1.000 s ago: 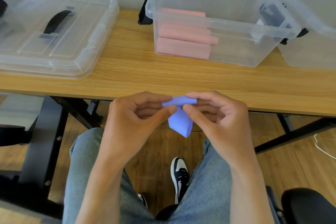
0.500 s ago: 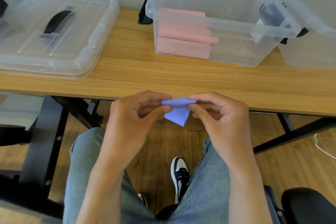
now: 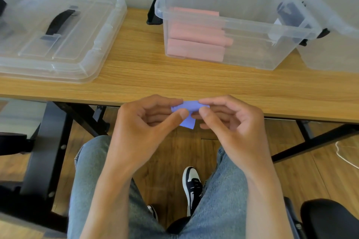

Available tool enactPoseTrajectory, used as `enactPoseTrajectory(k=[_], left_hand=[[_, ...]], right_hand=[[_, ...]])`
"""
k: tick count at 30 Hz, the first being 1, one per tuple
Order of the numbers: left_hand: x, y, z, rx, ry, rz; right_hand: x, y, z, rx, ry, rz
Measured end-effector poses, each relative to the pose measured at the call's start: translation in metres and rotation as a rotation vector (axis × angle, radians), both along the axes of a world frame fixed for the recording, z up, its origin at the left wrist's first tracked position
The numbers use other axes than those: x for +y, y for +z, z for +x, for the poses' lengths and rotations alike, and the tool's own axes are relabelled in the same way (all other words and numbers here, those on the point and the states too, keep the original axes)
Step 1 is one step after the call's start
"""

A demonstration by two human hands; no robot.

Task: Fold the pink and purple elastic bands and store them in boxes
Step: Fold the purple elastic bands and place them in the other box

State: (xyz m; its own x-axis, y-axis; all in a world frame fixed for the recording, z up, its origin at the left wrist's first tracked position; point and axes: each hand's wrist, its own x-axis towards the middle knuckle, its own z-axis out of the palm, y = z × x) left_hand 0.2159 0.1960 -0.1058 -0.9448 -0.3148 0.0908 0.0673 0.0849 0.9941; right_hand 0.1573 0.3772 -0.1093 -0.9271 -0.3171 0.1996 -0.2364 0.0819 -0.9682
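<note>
A purple elastic band [image 3: 188, 107] is bunched between both hands just in front of the table's near edge. My left hand [image 3: 143, 128] pinches its left end between thumb and forefinger. My right hand [image 3: 231, 126] pinches the right end the same way. A short purple flap hangs below the thumbs. Behind, a clear open box [image 3: 272, 25] on the table holds several folded pink bands [image 3: 194, 44], stacked against its left side.
A clear lid with a black handle [image 3: 58, 35] lies on the wooden table [image 3: 155, 75] at the left. Another clear box [image 3: 334, 31] stands at the far right. Below are my jeans-clad legs, black table legs and a black chair [image 3: 330, 217].
The hanging purple flap has grown shorter as the band was gathered up between the thumbs. Both hands stayed in nearly the same place.
</note>
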Motion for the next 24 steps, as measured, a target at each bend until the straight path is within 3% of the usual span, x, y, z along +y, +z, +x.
enactPoseTrajectory(k=[8, 13, 19, 24], left_hand=[[-0.0013, -0.0011, -0.0014, -0.003, -0.016, 0.027], [-0.0031, -0.0040, 0.0002, -0.021, -0.041, -0.087], [-0.0024, -0.0026, 0.0022, -0.101, -0.093, -0.042], [-0.0008, -0.0040, -0.0002, -0.051, -0.087, -0.034]], right_hand=[[0.0008, -0.0002, -0.0007, 0.042, -0.025, 0.036], [0.0023, -0.0025, -0.0022, 0.092, -0.038, 0.117], [0.0044, -0.0041, -0.0022, 0.103, 0.014, 0.227], [0.0001, -0.0025, 0.0003, 0.037, 0.011, 0.050]])
